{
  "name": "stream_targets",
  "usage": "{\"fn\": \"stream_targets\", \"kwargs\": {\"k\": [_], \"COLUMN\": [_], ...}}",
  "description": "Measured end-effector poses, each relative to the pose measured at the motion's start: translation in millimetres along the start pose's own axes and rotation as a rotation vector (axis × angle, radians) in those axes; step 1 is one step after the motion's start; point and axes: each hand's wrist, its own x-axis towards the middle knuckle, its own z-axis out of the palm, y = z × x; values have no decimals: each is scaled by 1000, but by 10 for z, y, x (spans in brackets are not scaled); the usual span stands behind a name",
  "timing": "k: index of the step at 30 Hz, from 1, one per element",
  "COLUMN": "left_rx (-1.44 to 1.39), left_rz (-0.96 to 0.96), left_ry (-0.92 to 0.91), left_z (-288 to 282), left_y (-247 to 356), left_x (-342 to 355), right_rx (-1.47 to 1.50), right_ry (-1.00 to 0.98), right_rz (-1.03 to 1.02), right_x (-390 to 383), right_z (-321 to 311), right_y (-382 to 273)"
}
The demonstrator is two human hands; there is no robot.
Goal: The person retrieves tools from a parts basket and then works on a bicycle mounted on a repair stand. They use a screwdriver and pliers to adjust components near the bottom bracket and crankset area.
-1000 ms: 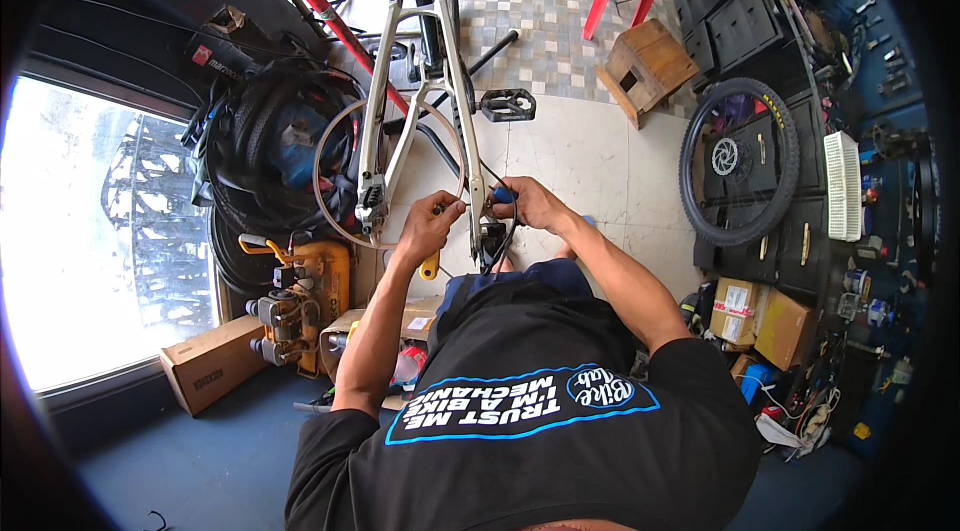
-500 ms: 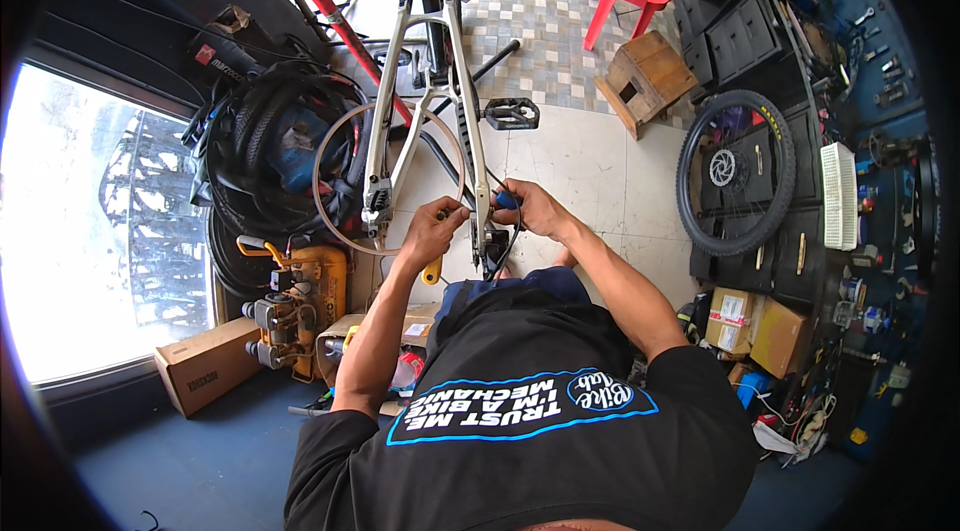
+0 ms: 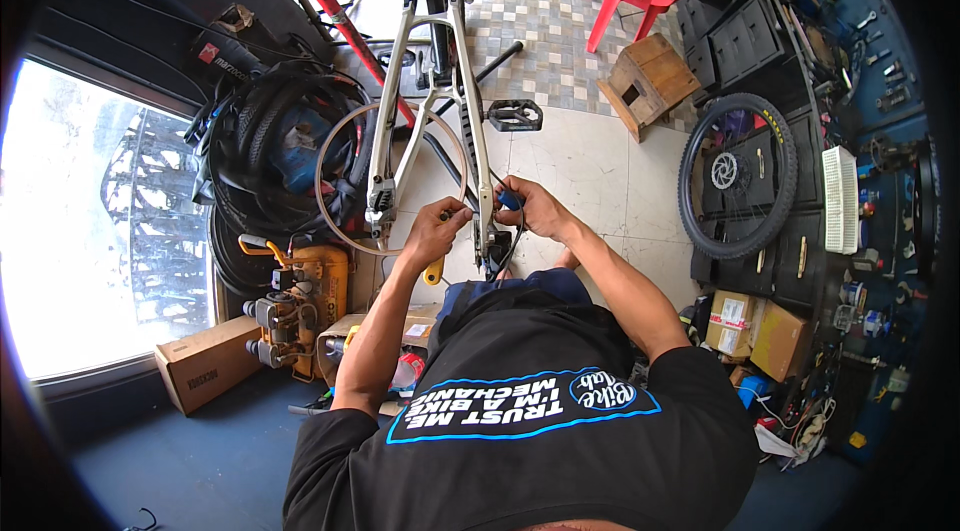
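Left hand [image 3: 437,231] grips a yellow tool [image 3: 433,272], right hand [image 3: 537,209] a blue tool [image 3: 510,200], fingers curled closely around each, flanking one frame stay [image 3: 482,166].

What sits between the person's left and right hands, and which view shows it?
In the head view, one pale rear arm of the bicycle frame stands between the left hand and right hand.

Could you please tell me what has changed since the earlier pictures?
The scene sits slightly lower in view, likely a small camera shift; no grip visibly changed. The right hand still holds the blue object; the left hand stays by the rear end of the bicycle frame.
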Motion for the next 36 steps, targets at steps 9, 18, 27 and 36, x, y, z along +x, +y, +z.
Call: {"fn": "stream_targets", "kwargs": {"k": [9,18,27,36], "left_rx": [29,19,27,37], "left_rz": [38,32,9,12], "left_ry": [7,15,16,17], "left_z": [1,12,7,2], "left_y": [-14,11,54,48], "left_x": [12,-5,-22,-19], "right_rx": [-100,-95,-31,-62], "right_ry": [3,11,19,2], "right_rz": [228,238,87,248], "right_x": [-13,-14,-30,-33], "right_z": [-78,-54,5,-76], "right_y": [-66,-107,-30,-104]}}
